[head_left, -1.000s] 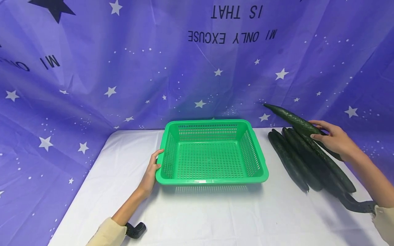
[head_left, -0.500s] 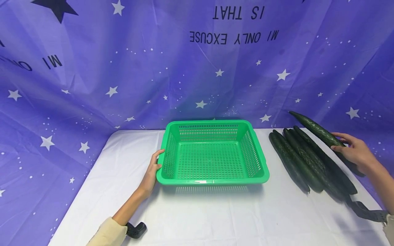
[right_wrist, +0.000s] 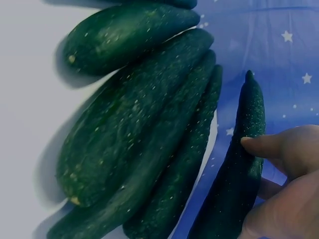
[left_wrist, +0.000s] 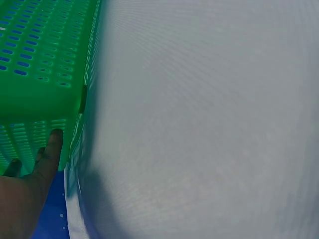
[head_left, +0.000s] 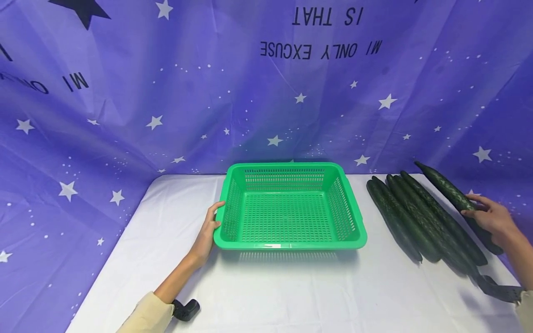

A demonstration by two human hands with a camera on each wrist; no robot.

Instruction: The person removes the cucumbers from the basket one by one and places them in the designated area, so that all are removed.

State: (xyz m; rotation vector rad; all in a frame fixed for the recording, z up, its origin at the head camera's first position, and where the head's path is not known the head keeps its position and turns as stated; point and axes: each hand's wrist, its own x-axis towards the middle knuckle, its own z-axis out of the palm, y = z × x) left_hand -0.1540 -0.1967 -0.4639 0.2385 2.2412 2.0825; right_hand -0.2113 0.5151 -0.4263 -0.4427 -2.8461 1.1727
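Observation:
In the head view, my right hand (head_left: 495,221) grips a long dark green cucumber (head_left: 445,187) around its middle, at the right side of the table. The right wrist view shows the thumb and fingers on either side of that cucumber (right_wrist: 249,117), its tapered tip pointing away. Left of it, several more cucumbers (head_left: 410,217) lie side by side on the white cloth. My left hand (head_left: 206,231) touches the left side of a green plastic basket (head_left: 289,246) with spread fingers. From the left wrist, those fingers (left_wrist: 50,154) lie fairly straight against the perforated wall. No cucumber is in the basket.
A white cloth (head_left: 266,296) covers the table. Behind it hangs a purple curtain (head_left: 250,101) with stars and upside-down lettering. Black wrist mounts (head_left: 186,310) jut from both sleeves; the right one sits close to the near ends of the cucumbers.
My right hand has carried its cucumber rightward and lower, away from above the row to its right side. The left hand and basket have stayed in place; the head view has shifted slightly.

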